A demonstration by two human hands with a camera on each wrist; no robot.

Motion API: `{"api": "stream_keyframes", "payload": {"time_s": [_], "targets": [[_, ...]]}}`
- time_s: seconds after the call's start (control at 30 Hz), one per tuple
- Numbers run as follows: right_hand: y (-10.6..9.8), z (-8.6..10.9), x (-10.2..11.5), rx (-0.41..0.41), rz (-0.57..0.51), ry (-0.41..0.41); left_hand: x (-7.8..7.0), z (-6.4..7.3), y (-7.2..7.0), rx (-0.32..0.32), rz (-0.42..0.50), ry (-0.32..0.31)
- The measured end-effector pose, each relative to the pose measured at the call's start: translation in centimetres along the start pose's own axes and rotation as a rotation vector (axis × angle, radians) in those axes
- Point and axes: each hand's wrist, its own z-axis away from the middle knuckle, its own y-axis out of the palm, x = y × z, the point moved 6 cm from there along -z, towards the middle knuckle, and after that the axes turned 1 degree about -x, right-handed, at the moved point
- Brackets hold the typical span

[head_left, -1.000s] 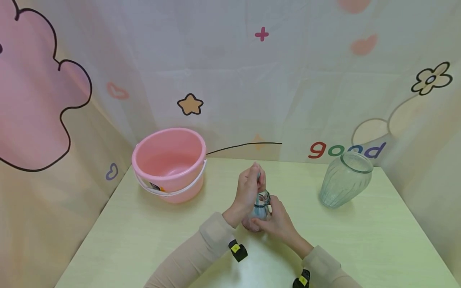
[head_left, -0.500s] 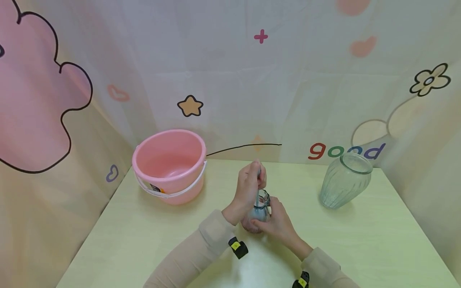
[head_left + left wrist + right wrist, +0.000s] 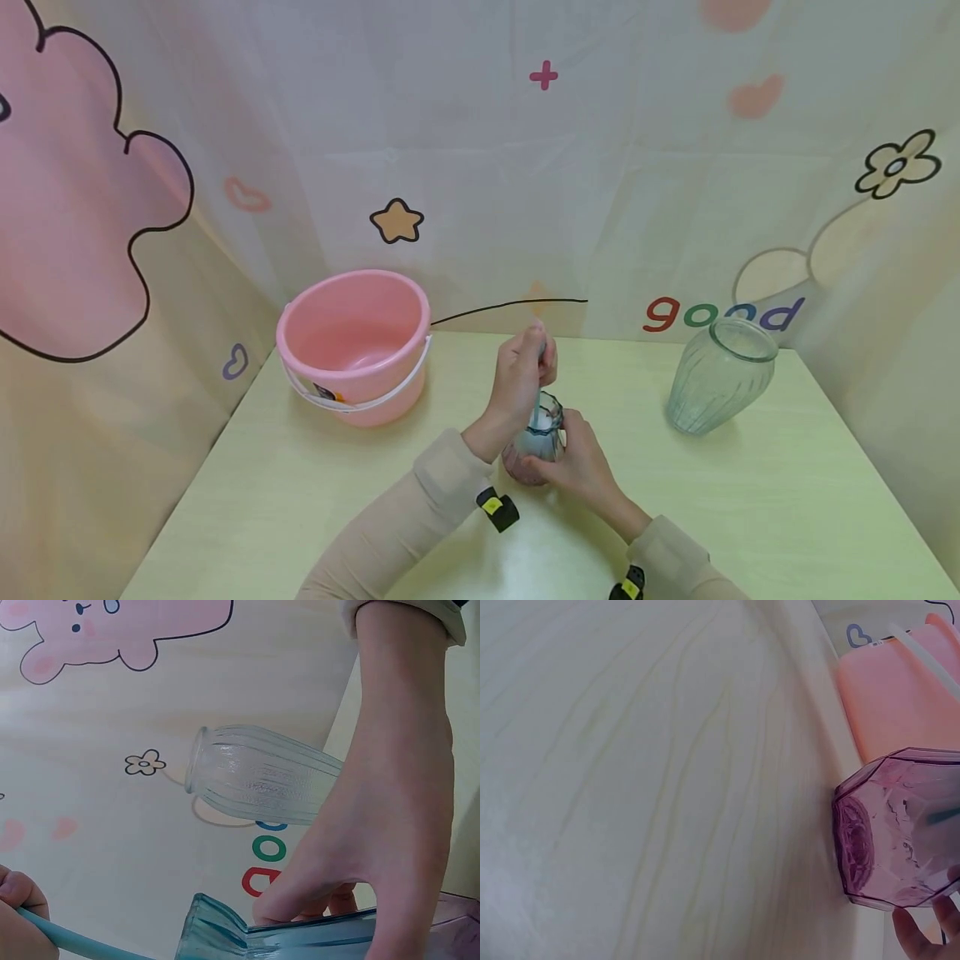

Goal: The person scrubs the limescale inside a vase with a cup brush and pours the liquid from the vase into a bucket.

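Observation:
At the middle of the table my left hand [image 3: 519,375] grips a thin teal stick [image 3: 82,945], held upright. The stick runs down through the ruffled mouth of a glass vase [image 3: 534,446], blue at the neck and purple at the base. My right hand [image 3: 581,458] holds this vase from its right side, fingers and thumb around the body. In the right wrist view the vase's faceted purple base [image 3: 855,840] shows, with a dark teal piece [image 3: 943,816] visible through the glass. What the stick's lower end looks like is unclear.
A pink bucket [image 3: 360,392] with a white handle stands at the back left. At the back right is a clear, ribbed glass vase [image 3: 720,383]. A printed curtain [image 3: 480,167] hangs behind the pale table [image 3: 780,508].
My left hand has risen slightly, and more of the teal stick shows above the vase's mouth. My right hand and the vase stay nearly in place.

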Motion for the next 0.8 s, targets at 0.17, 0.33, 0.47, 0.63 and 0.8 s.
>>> {"api": "stream_keyframes", "payload": {"time_s": [0.17, 0.33, 0.47, 0.63, 0.8], "targets": [[0.0, 0.0, 0.0, -0.013, -0.008, -0.024, 0.3, 0.4, 0.0, 0.013, -0.010, -0.009], [0.0, 0.0, 0.1, -0.040, -0.003, -0.084, 1.5, 1.1, -0.1, 0.024, -0.022, -0.046], [-0.1, 0.0, 0.2, -0.058, -0.007, -0.123, 2.4, 1.7, -0.1, 0.038, -0.050, -0.082], [0.0, 0.0, 0.1, -0.057, -0.001, -0.111, 2.7, 1.7, -0.1, 0.023, -0.056, -0.080], [0.0, 0.1, 0.2, -0.058, -0.009, -0.134, 2.8, 1.8, -0.3, 0.025, -0.067, -0.081]]}}
